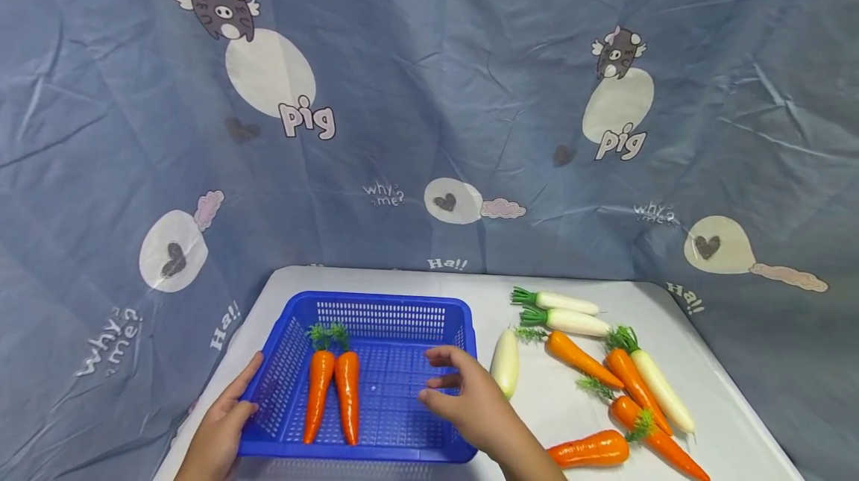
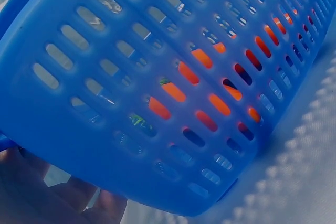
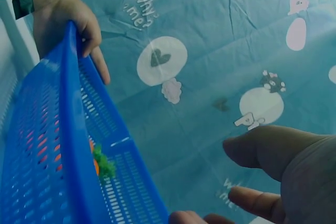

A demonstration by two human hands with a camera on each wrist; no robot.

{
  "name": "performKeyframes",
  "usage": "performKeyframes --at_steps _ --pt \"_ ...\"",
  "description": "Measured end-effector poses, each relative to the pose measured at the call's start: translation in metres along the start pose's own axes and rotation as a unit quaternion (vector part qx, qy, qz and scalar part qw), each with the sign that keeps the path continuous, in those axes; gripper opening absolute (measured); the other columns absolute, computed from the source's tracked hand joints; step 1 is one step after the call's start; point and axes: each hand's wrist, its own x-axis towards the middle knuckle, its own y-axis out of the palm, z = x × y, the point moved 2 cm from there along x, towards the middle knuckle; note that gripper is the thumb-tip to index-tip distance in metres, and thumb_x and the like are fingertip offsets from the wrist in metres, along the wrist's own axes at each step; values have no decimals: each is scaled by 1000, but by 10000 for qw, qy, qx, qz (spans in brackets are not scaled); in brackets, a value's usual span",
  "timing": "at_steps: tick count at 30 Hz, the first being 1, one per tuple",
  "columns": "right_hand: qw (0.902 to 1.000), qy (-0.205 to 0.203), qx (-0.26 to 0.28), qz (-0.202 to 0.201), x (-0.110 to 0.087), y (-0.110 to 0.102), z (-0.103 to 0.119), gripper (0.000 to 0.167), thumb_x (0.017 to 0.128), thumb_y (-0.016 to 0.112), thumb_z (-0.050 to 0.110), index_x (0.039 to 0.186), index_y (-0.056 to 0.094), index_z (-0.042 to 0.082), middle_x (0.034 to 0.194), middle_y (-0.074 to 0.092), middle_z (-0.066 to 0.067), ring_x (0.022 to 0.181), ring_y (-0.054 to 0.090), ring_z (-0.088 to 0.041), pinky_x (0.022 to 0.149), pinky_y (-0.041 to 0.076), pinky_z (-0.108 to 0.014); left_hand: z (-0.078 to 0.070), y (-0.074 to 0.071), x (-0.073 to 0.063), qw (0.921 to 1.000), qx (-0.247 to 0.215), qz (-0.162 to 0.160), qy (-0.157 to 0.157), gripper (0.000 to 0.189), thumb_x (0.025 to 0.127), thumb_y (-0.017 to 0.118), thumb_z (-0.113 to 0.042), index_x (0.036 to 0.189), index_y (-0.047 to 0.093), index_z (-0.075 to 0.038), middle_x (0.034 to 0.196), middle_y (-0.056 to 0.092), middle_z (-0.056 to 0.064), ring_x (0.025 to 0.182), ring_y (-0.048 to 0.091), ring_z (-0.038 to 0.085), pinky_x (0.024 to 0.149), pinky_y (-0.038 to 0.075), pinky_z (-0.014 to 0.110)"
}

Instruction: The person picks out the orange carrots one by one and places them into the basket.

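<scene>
A blue plastic basket (image 1: 382, 453) with slotted walls stands on the white table. Two orange carrots with green tops, a left one (image 1: 318, 395) and a right one (image 1: 347, 397), lie side by side in its left half. My left hand (image 1: 218, 429) grips the basket's left side, its thumb at the rim; in the left wrist view its fingers (image 2: 79, 198) show under the rim. Over the basket's right side hovers my right hand (image 1: 470, 395), holding nothing, fingers loosely bent and thumb apart. Through the slots of the wall, carrot orange shows in the left wrist view.
To the basket's right lie several carrots, among them a front one (image 1: 593, 450), and several white radishes, such as a leafy one (image 1: 573, 321). A leafless white vegetable (image 1: 505, 364) lies close to the basket's right wall. A blue printed curtain (image 1: 416, 108) hangs behind the table (image 1: 537, 421).
</scene>
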Motion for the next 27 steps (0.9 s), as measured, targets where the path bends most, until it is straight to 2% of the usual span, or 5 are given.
performKeyframes --at_steps 4,10,14,17,27 --pt "9998 -45 69 -191 -3 -5 -4 52 91 81 24 138 61 14 143 59 -10 117 66 -25 86 62 -34 2 0 -1 10000 -43 23 26 78 99 28 5 170 6 -21 176 -8 14 156 11 49 86 50 15" --pt "9992 -50 110 -392 -9 -16 -8 49 91 80 24 135 62 14 143 60 -9 117 66 -24 85 61 -32 0 0 -2 9999 49 -12 -166 78 99 28 3 170 6 -23 176 -8 11 157 12 48 87 50 18" --pt "9985 -2 63 -550 -12 -30 -7 48 90 81 23 134 63 14 139 62 -10 114 67 -23 85 61 -32 -3 1 -2 9997 -69 -101 -222 78 99 28 5 170 7 -22 176 -11 3 160 0 43 123 33 50" --pt "9975 138 75 -689 -15 -40 -8 49 90 81 21 135 63 14 138 63 -11 113 67 -24 85 61 -34 -4 2 -1 9992 -252 -143 -257 79 98 28 5 169 7 -22 175 -14 -3 160 -10 38 124 2 68" --pt "9866 207 589 -1505 -28 -63 -26 38 90 78 5 125 67 9 126 64 -11 101 68 -23 79 63 -32 -2 2 -1 9993 -320 -118 -169 79 98 27 6 170 7 -21 176 -14 -1 160 -10 39 123 2 69"
